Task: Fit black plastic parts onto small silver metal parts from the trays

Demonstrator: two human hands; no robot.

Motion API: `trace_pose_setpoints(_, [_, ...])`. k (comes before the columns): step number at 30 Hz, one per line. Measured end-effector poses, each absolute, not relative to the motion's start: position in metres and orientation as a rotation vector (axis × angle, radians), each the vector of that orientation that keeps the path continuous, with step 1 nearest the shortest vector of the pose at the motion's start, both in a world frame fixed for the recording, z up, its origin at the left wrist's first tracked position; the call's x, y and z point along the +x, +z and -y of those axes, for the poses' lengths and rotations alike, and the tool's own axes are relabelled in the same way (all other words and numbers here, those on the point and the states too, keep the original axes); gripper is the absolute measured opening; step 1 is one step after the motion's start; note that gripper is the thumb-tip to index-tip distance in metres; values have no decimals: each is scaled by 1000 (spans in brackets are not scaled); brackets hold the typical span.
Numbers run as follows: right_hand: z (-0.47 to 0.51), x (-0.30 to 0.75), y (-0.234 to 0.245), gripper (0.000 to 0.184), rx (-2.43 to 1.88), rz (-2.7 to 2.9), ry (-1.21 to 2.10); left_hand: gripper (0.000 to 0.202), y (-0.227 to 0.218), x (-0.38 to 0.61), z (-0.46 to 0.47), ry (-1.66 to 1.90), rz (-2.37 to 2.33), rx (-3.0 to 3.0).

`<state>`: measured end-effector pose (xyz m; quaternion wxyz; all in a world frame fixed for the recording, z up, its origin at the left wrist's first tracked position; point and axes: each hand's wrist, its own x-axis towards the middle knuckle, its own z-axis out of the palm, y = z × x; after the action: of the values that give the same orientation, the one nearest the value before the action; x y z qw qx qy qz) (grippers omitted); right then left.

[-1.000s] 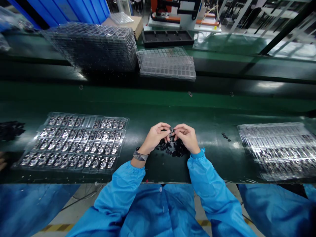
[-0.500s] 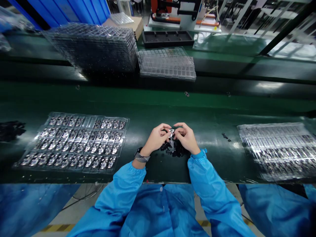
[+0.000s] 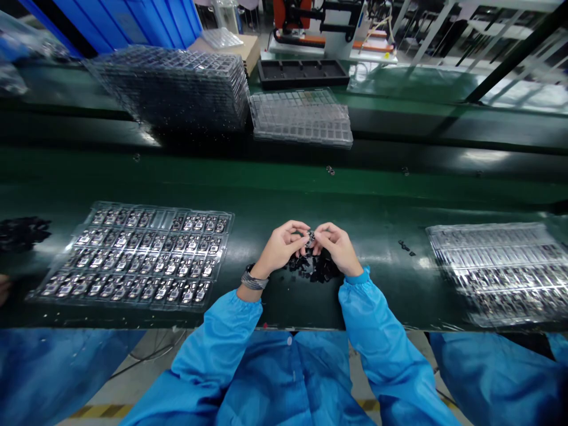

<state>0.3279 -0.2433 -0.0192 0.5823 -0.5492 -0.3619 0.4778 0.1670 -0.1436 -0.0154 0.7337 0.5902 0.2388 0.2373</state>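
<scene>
Between my two hands is a small silvery electronic module (image 3: 311, 238), too small to make out in detail. My left hand (image 3: 286, 245) pinches it from the left with thumb and fingertips. From the other side my right hand (image 3: 335, 244) closes its thumb and fingers on the module's right edge. Just below the fingers lies a loose pile of small black pieces (image 3: 322, 269) on the green bench. To the left, a clear plastic tray (image 3: 228, 228) holds rows of similar modules, with a gap in its back row.
Clear trays (image 3: 483, 236) with shiny parts lie at the right. Tall stacked trays (image 3: 177, 89), a lower stack (image 3: 302, 118) and a black divided tray (image 3: 304, 74) stand behind. Another black pile (image 3: 24, 232) and a co-worker's hand (image 3: 3, 289) are far left. Metal bits (image 3: 331, 170) dot the conveyor.
The module has turned between my fingers and looks darker now. My right hand has shifted slightly right. A co-worker's hand has appeared at the left edge. Small metal bits have drifted left.
</scene>
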Motion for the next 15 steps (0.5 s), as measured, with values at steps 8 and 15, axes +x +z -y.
trace_pose_setpoints(8, [243, 325, -18, 39, -1321, 846, 1129, 37, -14, 167, 148, 509, -547, 1405])
trace_pose_setpoints(15, [242, 327, -20, 46, -1343, 808, 1107, 36, -15, 167, 149, 527, -536, 1383])
